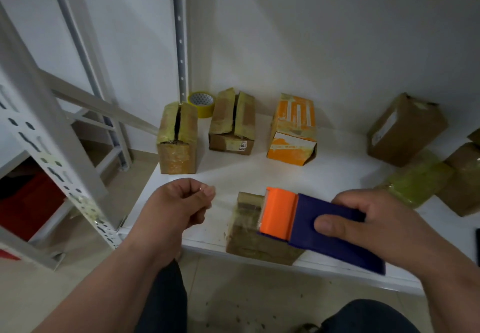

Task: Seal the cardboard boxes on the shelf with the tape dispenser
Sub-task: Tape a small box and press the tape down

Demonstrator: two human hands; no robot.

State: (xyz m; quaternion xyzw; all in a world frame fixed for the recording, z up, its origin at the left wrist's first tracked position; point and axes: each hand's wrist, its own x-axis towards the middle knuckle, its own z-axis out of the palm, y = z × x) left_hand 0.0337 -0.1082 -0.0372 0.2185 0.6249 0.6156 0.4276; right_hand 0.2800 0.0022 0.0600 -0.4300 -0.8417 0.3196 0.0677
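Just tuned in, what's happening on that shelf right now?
A person is taping up boxes. The right hand holds the blue and orange tape dispenser over a small brown box at the shelf's front edge, while the left hand pinches what looks like the clear tape end, stretched out from the dispenser. Further back, two brown boxes still show open top seams, beside an orange box.

We see the tape dispenser (pixel 309 226), dark blue with an orange front, tilted over a small brown cardboard box (pixel 255 234) at the white shelf's (pixel 233 174) front edge. Further back stand two brown boxes with split, taped tops (pixel 178 138) (pixel 232 122) and an orange box (pixel 293 130). More brown boxes (pixel 406 129) lie at the right.
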